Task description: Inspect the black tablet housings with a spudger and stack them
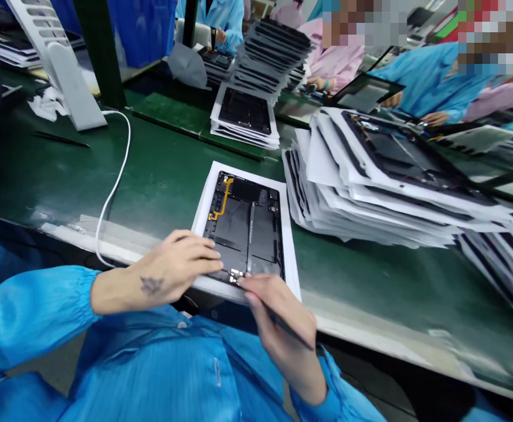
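An opened tablet housing with dark insides lies on a white sheet at the table's front edge. An orange flex cable runs along its upper left, and a small silvery connector part sits at its near edge. My left hand rests over the housing's lower left corner, fingers stretched out, holding nothing. Gripped like a pen in my right hand are black tweezers. Their tip points at the connector part; my fingers partly hide whether it touches.
To the right rises a tall stack of tablet housings layered with white sheets. More stacked housings stand behind. At left are a white stand, a white cable and a second tweezers-like tool. Co-workers in blue and pink sit across.
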`<state>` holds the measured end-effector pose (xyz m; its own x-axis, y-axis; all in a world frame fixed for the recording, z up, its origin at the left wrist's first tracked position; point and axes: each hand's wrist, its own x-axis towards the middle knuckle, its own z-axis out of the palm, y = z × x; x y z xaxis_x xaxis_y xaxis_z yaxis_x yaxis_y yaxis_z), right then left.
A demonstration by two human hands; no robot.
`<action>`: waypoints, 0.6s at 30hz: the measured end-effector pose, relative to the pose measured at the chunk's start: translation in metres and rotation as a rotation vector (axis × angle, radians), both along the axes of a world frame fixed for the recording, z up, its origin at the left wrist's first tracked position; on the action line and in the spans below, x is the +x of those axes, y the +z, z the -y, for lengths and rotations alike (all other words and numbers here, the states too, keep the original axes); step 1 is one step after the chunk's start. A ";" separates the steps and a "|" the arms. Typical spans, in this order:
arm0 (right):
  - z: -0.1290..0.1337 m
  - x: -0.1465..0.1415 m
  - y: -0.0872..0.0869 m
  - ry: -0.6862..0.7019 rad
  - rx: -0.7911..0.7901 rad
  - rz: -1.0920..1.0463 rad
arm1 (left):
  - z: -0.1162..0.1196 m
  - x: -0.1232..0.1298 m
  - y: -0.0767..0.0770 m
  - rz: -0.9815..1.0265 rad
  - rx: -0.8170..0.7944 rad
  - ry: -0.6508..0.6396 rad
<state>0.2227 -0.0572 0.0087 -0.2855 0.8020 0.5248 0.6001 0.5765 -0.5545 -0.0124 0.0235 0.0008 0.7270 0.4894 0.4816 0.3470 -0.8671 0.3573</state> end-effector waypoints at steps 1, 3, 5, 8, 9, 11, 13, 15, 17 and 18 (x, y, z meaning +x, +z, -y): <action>-0.001 0.001 -0.003 -0.055 -0.037 -0.103 | -0.006 -0.003 0.003 0.071 -0.162 0.057; -0.002 0.003 -0.007 -0.151 -0.084 -0.245 | -0.020 -0.006 0.013 0.211 -0.530 0.204; -0.002 0.002 -0.010 -0.197 -0.106 -0.306 | -0.032 -0.004 0.026 0.332 -0.918 0.304; -0.001 0.000 -0.011 -0.203 -0.095 -0.332 | -0.041 0.008 0.042 0.440 -1.317 0.347; -0.001 0.000 -0.011 -0.199 -0.084 -0.338 | -0.041 0.013 0.044 0.465 -1.364 0.373; -0.001 0.000 -0.013 -0.200 -0.064 -0.371 | -0.041 0.024 0.043 0.475 -1.372 0.414; -0.002 0.000 -0.015 -0.213 -0.052 -0.430 | -0.045 0.033 0.034 0.412 -1.310 0.379; -0.003 0.001 -0.017 -0.217 -0.044 -0.494 | -0.055 0.038 0.024 0.316 -1.200 0.313; -0.005 0.004 -0.018 -0.195 -0.026 -0.541 | -0.074 0.037 0.021 0.251 -1.058 0.316; -0.006 0.007 -0.018 -0.184 -0.008 -0.557 | -0.088 0.036 0.025 0.234 -0.980 0.338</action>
<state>0.2296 -0.0516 -0.0095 0.1754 0.8171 0.5492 0.3068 0.4847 -0.8191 0.0233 0.1116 0.0257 0.4206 0.8989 -0.1225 0.3481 -0.0352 0.9368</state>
